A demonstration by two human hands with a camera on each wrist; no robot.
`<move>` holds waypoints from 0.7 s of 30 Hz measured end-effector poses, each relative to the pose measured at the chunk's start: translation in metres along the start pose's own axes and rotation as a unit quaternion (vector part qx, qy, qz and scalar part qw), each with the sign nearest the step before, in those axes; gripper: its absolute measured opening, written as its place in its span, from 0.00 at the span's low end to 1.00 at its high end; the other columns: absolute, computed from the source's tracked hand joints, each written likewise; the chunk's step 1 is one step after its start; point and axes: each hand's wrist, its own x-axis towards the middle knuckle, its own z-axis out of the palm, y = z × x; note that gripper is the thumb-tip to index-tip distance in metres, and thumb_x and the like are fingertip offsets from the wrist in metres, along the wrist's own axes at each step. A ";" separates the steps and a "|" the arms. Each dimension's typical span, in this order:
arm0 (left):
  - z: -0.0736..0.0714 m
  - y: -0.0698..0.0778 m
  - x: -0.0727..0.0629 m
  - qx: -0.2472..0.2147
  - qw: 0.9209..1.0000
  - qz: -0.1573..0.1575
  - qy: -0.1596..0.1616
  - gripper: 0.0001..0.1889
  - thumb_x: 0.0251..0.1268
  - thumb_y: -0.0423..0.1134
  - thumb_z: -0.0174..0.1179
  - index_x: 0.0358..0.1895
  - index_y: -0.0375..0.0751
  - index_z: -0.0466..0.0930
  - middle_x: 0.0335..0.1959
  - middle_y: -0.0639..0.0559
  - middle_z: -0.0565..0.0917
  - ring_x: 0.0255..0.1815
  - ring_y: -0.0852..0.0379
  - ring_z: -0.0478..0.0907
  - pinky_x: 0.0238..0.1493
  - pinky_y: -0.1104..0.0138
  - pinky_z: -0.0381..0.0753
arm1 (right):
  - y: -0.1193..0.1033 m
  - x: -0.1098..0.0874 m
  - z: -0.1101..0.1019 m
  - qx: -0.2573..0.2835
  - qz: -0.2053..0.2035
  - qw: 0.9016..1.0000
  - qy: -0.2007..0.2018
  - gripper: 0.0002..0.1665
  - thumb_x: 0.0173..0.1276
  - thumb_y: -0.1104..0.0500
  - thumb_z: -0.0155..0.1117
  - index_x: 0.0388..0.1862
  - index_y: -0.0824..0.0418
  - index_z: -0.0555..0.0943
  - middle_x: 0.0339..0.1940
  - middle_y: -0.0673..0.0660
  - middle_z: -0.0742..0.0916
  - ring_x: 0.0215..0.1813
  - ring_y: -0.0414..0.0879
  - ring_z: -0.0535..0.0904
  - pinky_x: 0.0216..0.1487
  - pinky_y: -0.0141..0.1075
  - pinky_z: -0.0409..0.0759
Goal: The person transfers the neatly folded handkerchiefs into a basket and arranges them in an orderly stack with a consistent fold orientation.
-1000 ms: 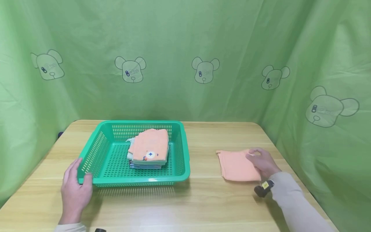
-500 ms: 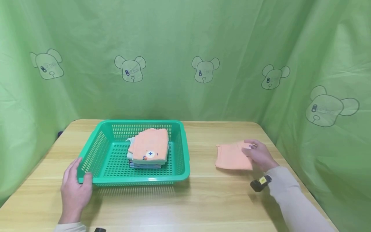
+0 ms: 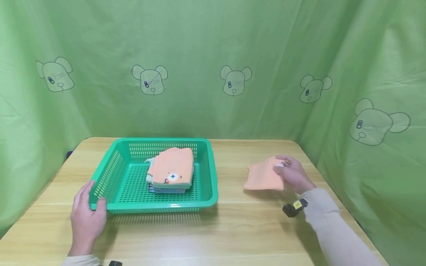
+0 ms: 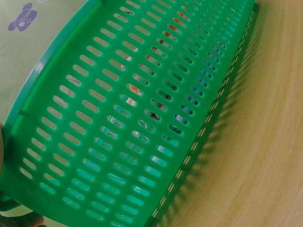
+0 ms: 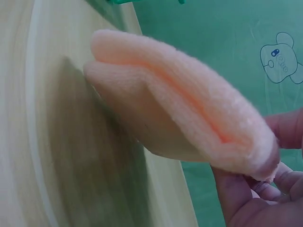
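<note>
My right hand (image 3: 294, 173) pinches a folded peach towel (image 3: 264, 175) by its right edge, between thumb and fingers. In the right wrist view the towel (image 5: 175, 99) shows thick folded layers, raised over the wood with its shadow below. At the left, my left hand (image 3: 87, 218) grips the near-left corner of a green plastic basket (image 3: 151, 207), thumb on the front rim and fingers along the left side. Inside the basket lies a stack of folded towels (image 3: 173, 168), a peach one with a white bear print on top. Through the slotted basket wall (image 4: 128, 113), coloured towels show in the left wrist view.
The basket stands on the left half of a wooden table (image 3: 233, 232). A green curtain (image 3: 193, 111) printed with bear heads hangs behind and at both sides. Bare tabletop lies between the basket and the peach towel.
My right hand has lifted the peach towel off the table and shifted it slightly away and to the left. My left hand and the basket stay in place.
</note>
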 end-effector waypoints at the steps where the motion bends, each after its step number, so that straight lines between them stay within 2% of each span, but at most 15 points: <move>1: 0.000 0.000 0.000 0.000 1.000 -0.001 0.000 0.29 0.66 0.33 0.49 0.72 0.38 0.61 0.72 0.37 0.61 0.70 0.31 0.56 0.67 0.35 0.52 | -0.001 0.000 0.000 -0.004 -0.002 1.000 0.000 0.41 0.68 0.64 0.58 0.76 0.67 0.53 0.75 0.74 0.55 0.70 0.65 0.61 0.52 0.30 0.79; 5: 0.000 0.000 -0.001 -0.002 1.000 0.000 0.001 0.29 0.66 0.33 0.49 0.72 0.37 0.62 0.72 0.37 0.61 0.70 0.30 0.57 0.67 0.34 0.52 | -0.006 0.001 0.002 -0.010 -0.003 1.000 0.000 0.41 0.68 0.64 0.58 0.76 0.65 0.53 0.76 0.74 0.53 0.72 0.65 0.57 0.61 0.39 0.75; 8: 0.000 0.000 -0.001 -0.005 1.000 0.002 0.001 0.29 0.66 0.33 0.49 0.72 0.37 0.62 0.72 0.37 0.61 0.70 0.30 0.57 0.67 0.34 0.52 | -0.010 0.001 0.005 -0.003 -0.006 1.000 -0.001 0.42 0.67 0.64 0.57 0.77 0.64 0.52 0.76 0.73 0.49 0.74 0.66 0.51 0.69 0.51 0.65; 11: -0.001 0.000 0.000 -0.005 1.000 0.001 0.000 0.29 0.66 0.33 0.49 0.72 0.37 0.61 0.72 0.37 0.61 0.70 0.30 0.56 0.67 0.34 0.52 | -0.014 0.002 0.007 0.013 -0.013 1.000 -0.005 0.42 0.67 0.66 0.57 0.77 0.65 0.52 0.77 0.73 0.45 0.76 0.67 0.43 0.72 0.56 0.56; 14: 0.000 0.000 -0.001 -0.004 1.000 0.000 -0.001 0.29 0.66 0.33 0.49 0.72 0.38 0.61 0.73 0.37 0.60 0.70 0.30 0.56 0.67 0.34 0.52 | -0.018 0.003 0.009 0.027 -0.016 0.999 -0.005 0.42 0.67 0.66 0.57 0.76 0.65 0.52 0.77 0.72 0.45 0.76 0.66 0.44 0.72 0.55 0.56; 18: 0.000 0.000 -0.001 -0.003 1.000 0.000 0.000 0.29 0.66 0.33 0.49 0.72 0.38 0.61 0.72 0.37 0.61 0.70 0.31 0.56 0.67 0.34 0.52 | -0.025 0.003 0.013 0.037 -0.017 0.999 -0.001 0.41 0.67 0.67 0.57 0.76 0.66 0.52 0.77 0.72 0.49 0.75 0.65 0.51 0.69 0.47 0.66; 21: 0.000 0.001 -0.001 -0.004 1.000 0.000 0.000 0.29 0.66 0.33 0.49 0.72 0.37 0.61 0.72 0.37 0.61 0.70 0.31 0.56 0.67 0.34 0.52 | -0.029 0.003 0.016 0.045 -0.018 0.999 0.000 0.41 0.67 0.67 0.56 0.76 0.66 0.52 0.77 0.72 0.49 0.74 0.64 0.53 0.64 0.41 0.72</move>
